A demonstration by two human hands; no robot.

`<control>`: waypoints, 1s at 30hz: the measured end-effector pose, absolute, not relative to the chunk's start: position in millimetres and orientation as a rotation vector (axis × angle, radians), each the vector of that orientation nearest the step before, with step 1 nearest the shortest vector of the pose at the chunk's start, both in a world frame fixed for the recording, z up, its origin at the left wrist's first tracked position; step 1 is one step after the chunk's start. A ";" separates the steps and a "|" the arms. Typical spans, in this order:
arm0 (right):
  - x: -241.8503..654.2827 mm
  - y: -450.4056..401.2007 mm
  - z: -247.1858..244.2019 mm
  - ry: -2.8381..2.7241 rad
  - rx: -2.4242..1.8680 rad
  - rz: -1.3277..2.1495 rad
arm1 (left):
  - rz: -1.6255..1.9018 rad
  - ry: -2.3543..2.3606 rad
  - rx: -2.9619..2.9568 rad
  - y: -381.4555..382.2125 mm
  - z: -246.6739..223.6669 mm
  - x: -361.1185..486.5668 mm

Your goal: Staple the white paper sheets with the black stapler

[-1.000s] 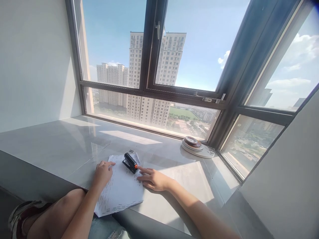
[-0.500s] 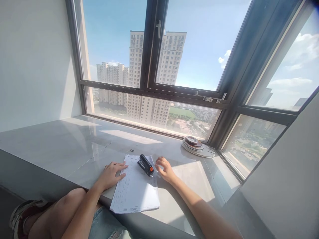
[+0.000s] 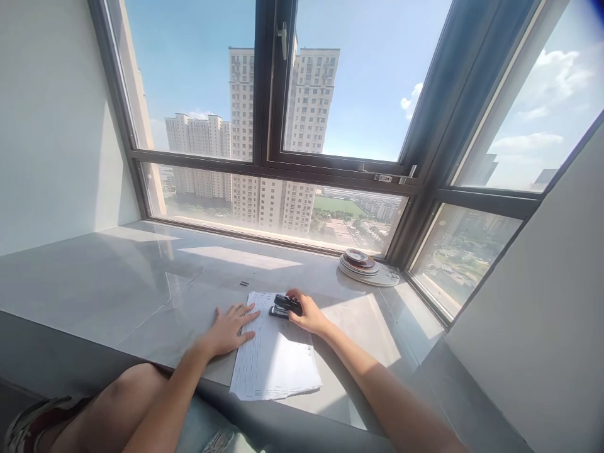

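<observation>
A black stapler point(image 3: 282, 306) lies over the upper part of a white paper stack point(image 3: 278, 371), its jaw end pointing left. My right hand point(image 3: 307, 313) is closed round the stapler's right end, thumb below and fingers above. Rows of short dark marks, like staples, run along the paper's left and bottom edges. My left hand point(image 3: 233, 328) lies with its fingers spread, fingertips on the paper's left edge and palm by the grey ledge point(image 3: 189, 321).
Two small dark staple strips point(image 3: 244, 284) lie on the ledge beyond the paper. A stack of plates or coasters point(image 3: 361, 264) stands at the back right by the window frame point(image 3: 330, 167). My knee is below the ledge's front edge.
My right hand has gone from beside the stapler to gripping it, and the stapler has turned more sideways. In the view, the paper and my left hand sit further right.
</observation>
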State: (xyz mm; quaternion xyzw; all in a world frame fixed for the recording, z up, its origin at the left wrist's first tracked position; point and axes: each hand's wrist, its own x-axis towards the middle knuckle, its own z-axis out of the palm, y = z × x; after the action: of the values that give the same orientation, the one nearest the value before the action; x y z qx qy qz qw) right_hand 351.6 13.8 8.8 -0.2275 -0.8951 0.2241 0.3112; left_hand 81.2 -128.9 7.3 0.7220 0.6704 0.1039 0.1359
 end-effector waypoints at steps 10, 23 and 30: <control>354.1 20.4 2.8 -2.240 -0.720 0.581 | 0.531 2.101 2.184 -61.4 16.4 134.0; 381.7 35.0 19.5 -1.672 -1.000 0.584 | 0.433 2.131 2.159 -52.9 -17.6 142.2; 394.8 41.3 30.5 -1.650 -1.279 0.530 | 0.553 2.183 2.123 -53.9 -14.9 142.3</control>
State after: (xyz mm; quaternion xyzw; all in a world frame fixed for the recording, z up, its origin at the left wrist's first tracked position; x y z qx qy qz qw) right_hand 394.8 41.3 30.5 -0.5228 -0.6746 0.2167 0.4740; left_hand 142.3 -53.9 -14.9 0.6858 0.7052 0.1785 0.0233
